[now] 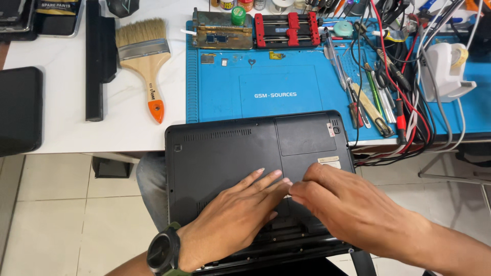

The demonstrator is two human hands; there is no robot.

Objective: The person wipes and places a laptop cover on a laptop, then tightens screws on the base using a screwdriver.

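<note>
A: Where is the laptop [230,148] sitting?

B: Upside down, base panel up. Far edge is rested on the blue mat [266,87] at the counter [66,128] edge; near edge is carried over the lap.

A: Hands?

B: Left hand [235,220] is laid flat on the base, fingers [266,179] straight and close together, nothing gripped. A dark watch [163,251] is worn on that wrist. Right hand [348,204] is set just beside it, fingers bent down onto the panel near the left fingertips. Whether something is pinched there cannot be told; the tips are hidden.

A: Anything else nearby?

B: A brush [146,56] with an orange-tipped handle is laid on the counter left of the mat. A red clamp fixture [286,29] is seen at the mat's far edge. Hand tools [368,97] and tangled cables [409,76] are piled at the right, beside a white tape dispenser [445,69].
</note>
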